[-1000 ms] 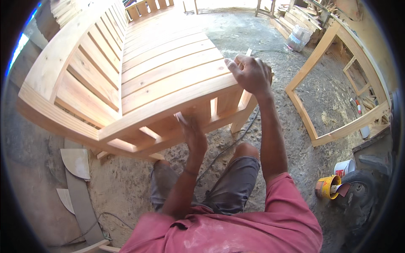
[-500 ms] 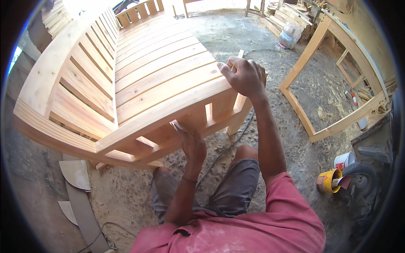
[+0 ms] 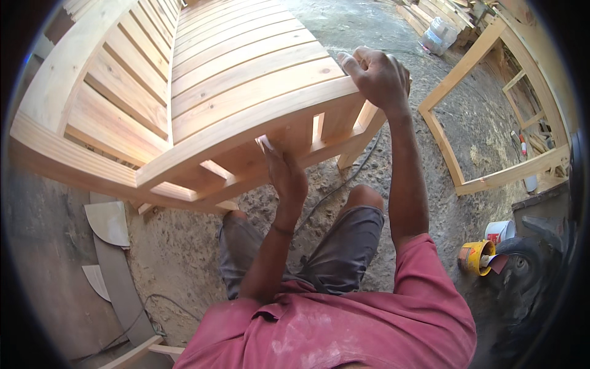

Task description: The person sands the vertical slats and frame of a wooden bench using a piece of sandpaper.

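A pale wooden slatted bench (image 3: 246,77) stands tilted before me, its slatted end panel facing my knees. My right hand (image 3: 382,80) is closed over the far right corner of the panel's top rail (image 3: 246,129), with its fingers curled and partly hidden behind the wood. Lower down, my left hand (image 3: 287,175) presses against an end slat (image 3: 292,144), beside a gap in the panel. Something pale shows at its fingertips, too small to name, and most of these fingers are hidden.
On the right a wooden frame (image 3: 458,74) leans near a wall. Below it, a yellow tub (image 3: 472,257) and a white tub (image 3: 501,231) stand by a black tyre (image 3: 522,261). A dark cable (image 3: 344,184) crosses the rough floor. Thin board offcuts (image 3: 107,224) lie at left.
The view has shifted, so the bench and floor sit differently in it. My right hand stays on the corner. The left hand remains at the slats, slightly higher against the panel.
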The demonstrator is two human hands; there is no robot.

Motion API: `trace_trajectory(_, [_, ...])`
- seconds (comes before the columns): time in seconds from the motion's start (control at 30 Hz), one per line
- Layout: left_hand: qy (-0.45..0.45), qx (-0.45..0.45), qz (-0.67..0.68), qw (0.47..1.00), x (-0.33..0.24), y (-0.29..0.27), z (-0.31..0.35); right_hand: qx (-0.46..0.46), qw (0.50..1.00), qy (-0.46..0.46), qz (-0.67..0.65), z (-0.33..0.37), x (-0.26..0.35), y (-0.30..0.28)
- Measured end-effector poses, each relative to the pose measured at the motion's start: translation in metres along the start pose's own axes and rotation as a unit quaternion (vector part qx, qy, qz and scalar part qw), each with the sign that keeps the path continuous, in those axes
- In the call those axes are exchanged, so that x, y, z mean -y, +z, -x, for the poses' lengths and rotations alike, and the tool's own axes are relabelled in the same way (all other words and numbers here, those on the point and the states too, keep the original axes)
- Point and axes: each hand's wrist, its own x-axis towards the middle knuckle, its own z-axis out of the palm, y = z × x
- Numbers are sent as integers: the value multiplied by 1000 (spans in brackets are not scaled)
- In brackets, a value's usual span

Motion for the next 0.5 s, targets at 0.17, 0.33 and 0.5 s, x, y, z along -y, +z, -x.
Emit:
trace_trajectory(0.17, [-200,92,133,966,-19,-11,-6,-5,1000,-6,-2,0,-3,2])
trace_trajectory(0.33, [20,283,40,958,-36,-51,99,-19,1000,-18,-18,3,-6,6])
trace_trajectory(0.5, [-110,260,231,931,-86,-46,61,2,999,-36,-4,-4,-11,5])
